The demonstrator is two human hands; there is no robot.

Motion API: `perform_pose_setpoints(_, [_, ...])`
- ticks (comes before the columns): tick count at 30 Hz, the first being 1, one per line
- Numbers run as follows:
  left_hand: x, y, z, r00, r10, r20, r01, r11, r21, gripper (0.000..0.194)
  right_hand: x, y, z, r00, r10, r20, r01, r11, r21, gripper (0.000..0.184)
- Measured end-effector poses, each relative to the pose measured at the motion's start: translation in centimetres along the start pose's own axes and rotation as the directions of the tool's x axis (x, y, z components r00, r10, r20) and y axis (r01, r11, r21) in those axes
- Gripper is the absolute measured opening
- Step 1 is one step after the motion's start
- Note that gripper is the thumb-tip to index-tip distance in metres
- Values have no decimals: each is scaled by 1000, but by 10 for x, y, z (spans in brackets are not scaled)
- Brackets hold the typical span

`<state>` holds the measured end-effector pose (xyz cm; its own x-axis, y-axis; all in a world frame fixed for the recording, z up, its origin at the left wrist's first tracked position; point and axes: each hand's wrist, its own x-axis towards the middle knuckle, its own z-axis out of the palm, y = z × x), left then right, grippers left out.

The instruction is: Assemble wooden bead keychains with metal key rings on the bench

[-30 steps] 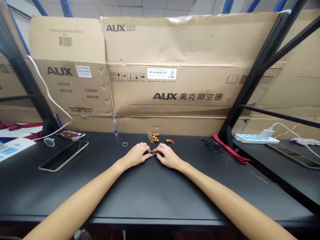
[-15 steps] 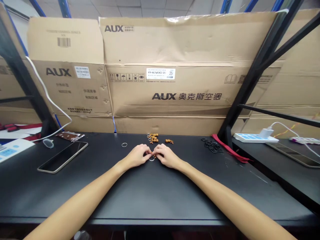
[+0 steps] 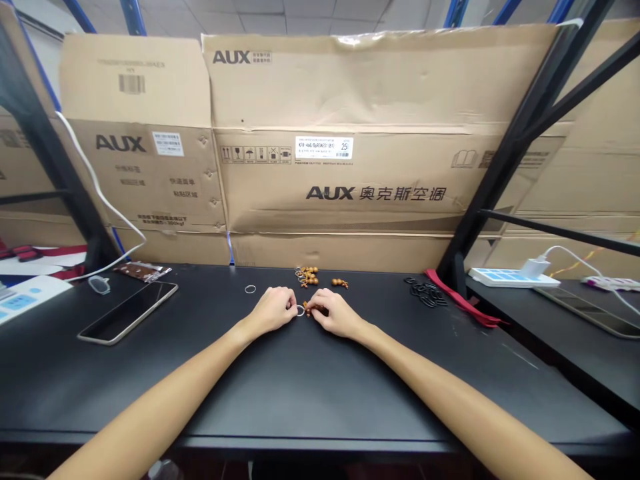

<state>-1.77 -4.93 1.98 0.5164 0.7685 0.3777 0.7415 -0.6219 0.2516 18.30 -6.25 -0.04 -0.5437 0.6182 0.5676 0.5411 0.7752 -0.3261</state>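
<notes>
My left hand pinches a silver key ring by its left side, low over the black tabletop. Close beside it, my right hand is closed on a small brown beaded pendant, mostly covered by the fingers. Whether ring and pendant are joined I cannot tell. Behind the hands lies a small cluster of brown gourd-shaped pendants with rings. Another gourd pendant lies to its right, and a loose key ring sits to the left of my left hand.
A phone lies at the left by a brown packet. Black loops and a red strap are at the right, near a black metal post. Large cardboard panels stand along the back edge.
My hands have drawn slightly apart. The ring now shows upright between them by my left fingertips, and more of the pendant is visible at my right fingers.
</notes>
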Motion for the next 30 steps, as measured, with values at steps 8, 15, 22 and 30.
perform_pose_setpoints(8, [-1,0,5,990,140,-20,-141,981,-132,13,0,0,0,1000,-28,13,28,1000,-12,20])
perform_pose_setpoints(15, [2,2,3,998,65,14,-60,971,-230,10,0,1,1,999,-40,4,40,999,-6,20])
perform_pose_setpoints(22, [2,-6,8,998,22,-65,-28,995,-97,7,0,0,-1,999,-46,18,46,999,10,21])
perform_pose_setpoints(30, [-2,-1,6,989,141,-33,-145,972,-183,10,0,0,0,999,-34,9,34,999,-5,21])
